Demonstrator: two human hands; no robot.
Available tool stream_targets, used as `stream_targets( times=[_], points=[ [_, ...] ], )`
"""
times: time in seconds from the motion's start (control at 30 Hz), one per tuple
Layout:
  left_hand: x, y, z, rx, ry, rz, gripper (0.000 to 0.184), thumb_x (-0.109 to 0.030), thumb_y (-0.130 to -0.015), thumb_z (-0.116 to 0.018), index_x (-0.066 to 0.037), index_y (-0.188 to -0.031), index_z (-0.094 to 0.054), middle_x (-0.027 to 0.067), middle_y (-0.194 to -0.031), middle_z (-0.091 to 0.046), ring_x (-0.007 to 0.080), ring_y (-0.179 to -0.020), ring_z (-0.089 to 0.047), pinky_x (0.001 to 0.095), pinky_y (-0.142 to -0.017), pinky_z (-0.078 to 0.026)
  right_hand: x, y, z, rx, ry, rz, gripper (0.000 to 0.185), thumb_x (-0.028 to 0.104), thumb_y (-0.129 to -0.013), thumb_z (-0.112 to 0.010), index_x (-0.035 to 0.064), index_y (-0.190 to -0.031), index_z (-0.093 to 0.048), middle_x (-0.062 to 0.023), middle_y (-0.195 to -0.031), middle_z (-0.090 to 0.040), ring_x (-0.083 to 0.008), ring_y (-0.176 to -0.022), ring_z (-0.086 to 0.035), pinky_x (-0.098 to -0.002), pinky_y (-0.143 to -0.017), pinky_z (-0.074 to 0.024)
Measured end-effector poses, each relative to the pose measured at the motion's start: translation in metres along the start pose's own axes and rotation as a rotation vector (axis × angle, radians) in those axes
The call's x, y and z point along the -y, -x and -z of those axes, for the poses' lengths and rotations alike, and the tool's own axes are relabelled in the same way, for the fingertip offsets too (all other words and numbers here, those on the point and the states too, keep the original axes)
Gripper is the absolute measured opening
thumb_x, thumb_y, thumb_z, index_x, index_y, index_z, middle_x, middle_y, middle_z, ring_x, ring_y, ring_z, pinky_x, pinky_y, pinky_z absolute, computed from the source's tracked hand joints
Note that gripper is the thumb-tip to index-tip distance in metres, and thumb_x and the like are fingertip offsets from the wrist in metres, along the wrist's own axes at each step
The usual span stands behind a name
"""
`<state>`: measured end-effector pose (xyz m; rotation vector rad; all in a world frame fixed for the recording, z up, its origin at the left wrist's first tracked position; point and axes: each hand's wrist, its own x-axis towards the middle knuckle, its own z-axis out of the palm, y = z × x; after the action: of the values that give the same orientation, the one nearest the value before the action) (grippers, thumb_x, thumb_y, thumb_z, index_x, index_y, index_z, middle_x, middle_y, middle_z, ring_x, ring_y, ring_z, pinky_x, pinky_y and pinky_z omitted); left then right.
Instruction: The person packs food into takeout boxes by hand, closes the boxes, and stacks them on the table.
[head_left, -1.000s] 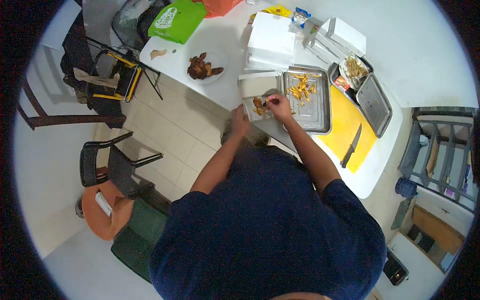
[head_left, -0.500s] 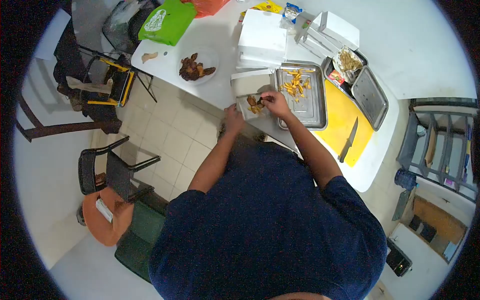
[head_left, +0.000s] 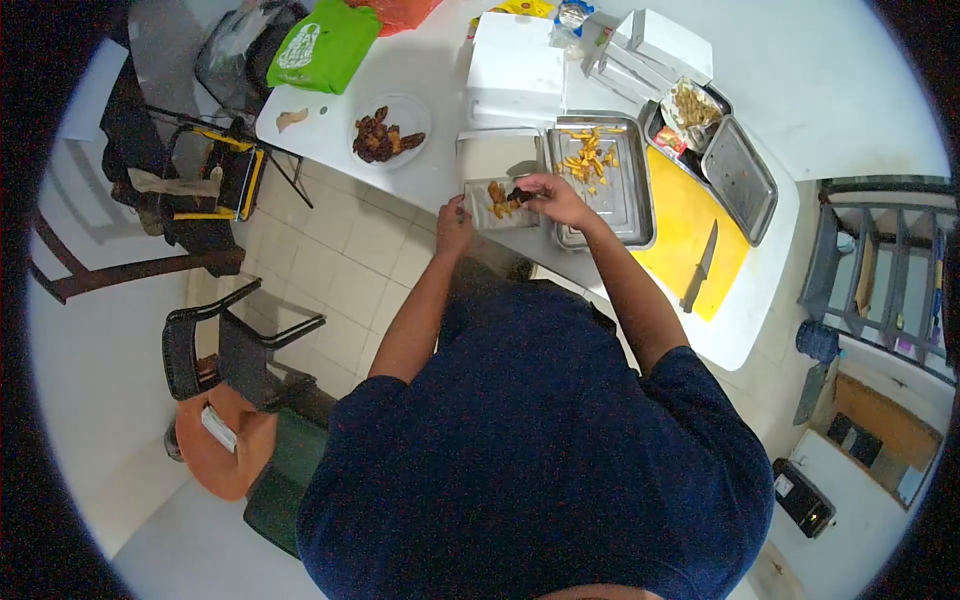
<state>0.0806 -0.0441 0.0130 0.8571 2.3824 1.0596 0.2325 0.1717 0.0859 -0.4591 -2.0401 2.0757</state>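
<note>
Gripping dark food (head_left: 521, 194) crosswise in right hand (head_left: 553, 199), end leftward over box (head_left: 521, 217), left hand (head_left: 455, 224) grip unclear

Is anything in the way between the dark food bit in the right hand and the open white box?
Nothing I can see. The right hand has the small dark-brown food piece over the open white cardboard box. The left hand is at the box's left edge, not between.
</note>
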Motion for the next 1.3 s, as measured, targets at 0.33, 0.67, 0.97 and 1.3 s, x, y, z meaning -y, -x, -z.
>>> stream_targets(
  times=[0.33,0.67,0.97,1.3],
  points=[
    [-0.009,-0.049,0.028,0.065,0.187,0.048,0.061,-0.014,-0.074,-0.070,-0.007,-0.131,-0.047,0.0163,-0.108,-0.059,0.0298,-0.095,-0.060,0.0394,-0.083,-0.050,-0.029,-0.009,0.027,-0.444,0.302,-0.012,0.039,0.010,-0.073,-0.077,0.0016,-0.106,-0.056,-0.0093,-0.100,-0.063,-0.0169,-0.088,-0.062,-0.0311,-0.079,-0.0515],
    [-0.049,-0.114,0.075,0.226,0.244,-0.223,0.049,0.000,-0.080,-0.058,-0.005,-0.128,-0.051,0.0156,-0.113,-0.063,0.0264,-0.100,-0.063,0.0357,-0.081,-0.051,0.030,-0.038,-0.002,-0.364,0.479,-0.217,0.051,0.014,-0.081,-0.072,-0.0019,-0.124,-0.049,-0.0170,-0.108,-0.063,-0.0241,-0.096,-0.063,-0.0367,-0.083,-0.0507],
    [-0.045,-0.118,0.101,0.257,0.197,-0.331,0.046,0.006,-0.077,-0.055,-0.005,-0.122,-0.053,0.0164,-0.110,-0.062,0.0299,-0.099,-0.062,0.0372,-0.083,-0.049,0.013,-0.051,-0.009,-0.305,0.532,-0.050,0.054,-0.012,-0.075,-0.054,0.0043,-0.126,-0.048,-0.0161,-0.110,-0.060,-0.0252,-0.099,-0.060,-0.0332,-0.080,-0.0514],
    [-0.006,-0.081,0.085,0.294,0.096,-0.433,0.070,0.011,-0.065,-0.060,-0.014,-0.131,-0.053,0.0155,-0.125,-0.048,0.0342,-0.114,-0.051,0.0379,-0.095,-0.045,0.026,-0.005,-0.059,-0.381,0.753,0.019,0.060,-0.010,-0.074,-0.057,0.0075,-0.131,-0.047,-0.0198,-0.124,-0.050,-0.0368,-0.117,-0.048,-0.0388,-0.091,-0.0468]
  ],
)
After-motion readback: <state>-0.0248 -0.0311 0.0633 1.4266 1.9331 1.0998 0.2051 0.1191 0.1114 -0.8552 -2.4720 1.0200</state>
